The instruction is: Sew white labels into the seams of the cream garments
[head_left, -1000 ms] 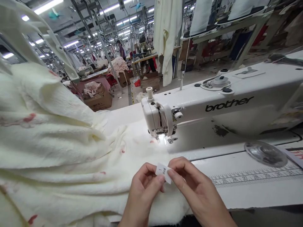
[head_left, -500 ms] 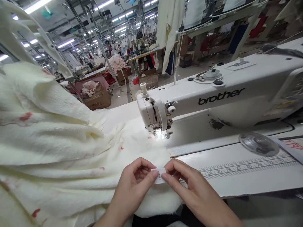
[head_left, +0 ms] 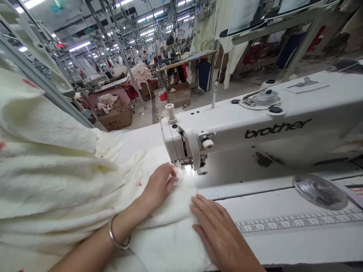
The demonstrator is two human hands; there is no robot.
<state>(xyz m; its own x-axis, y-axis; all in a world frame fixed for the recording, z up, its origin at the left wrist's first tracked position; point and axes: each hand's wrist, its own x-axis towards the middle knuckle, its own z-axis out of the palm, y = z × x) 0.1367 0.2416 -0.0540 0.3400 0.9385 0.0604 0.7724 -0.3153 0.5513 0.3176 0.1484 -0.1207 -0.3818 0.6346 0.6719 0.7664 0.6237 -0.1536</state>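
Note:
My left hand [head_left: 160, 185] is at the needle area of a white sewing machine [head_left: 181, 139], thumb and fingers curled together. Whatever its fingertips hold is lost in the lamp's glare, and the small white label seen earlier cannot be made out. Cream fleece fabric [head_left: 170, 236] with red marks lies under that hand and runs up to the presser foot. Flat on the fabric's right edge rests my right hand [head_left: 217, 228], its fingers stretched out. A metal bangle [head_left: 113, 234] circles my left wrist.
A clear round dish [head_left: 320, 192] sits on the table at right, behind a printed ruler strip [head_left: 292, 223]. Bunched fabric [head_left: 51, 181] piles up at left. Beyond the machine stand a cardboard box [head_left: 116, 119] and other worktables.
Both hands have parted from the label they held together. My left hand has moved forward to the needle; my right has flattened onto the fabric. The view has shifted slightly.

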